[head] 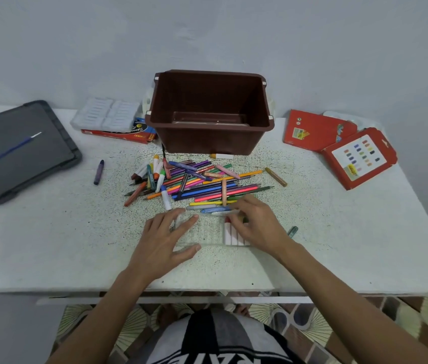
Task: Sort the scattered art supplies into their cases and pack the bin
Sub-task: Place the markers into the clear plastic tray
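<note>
On the white speckled table (50, 245), a clear ribbed plastic case (202, 233) lies near the middle of the front edge, with a few white-barrelled markers (233, 236) lined up at its right end. The left hand (164, 239) lies spread, fingers nearly straight, index tip and thumb bracing the case's left end. The right hand (256, 224) is bent down over the markers; whether it grips one I cannot tell. Just behind the case lies a heap of coloured pencils, markers and crayons (197, 182), and behind that, toward the back edge, stands the empty brown plastic bin (207, 143).
</note>
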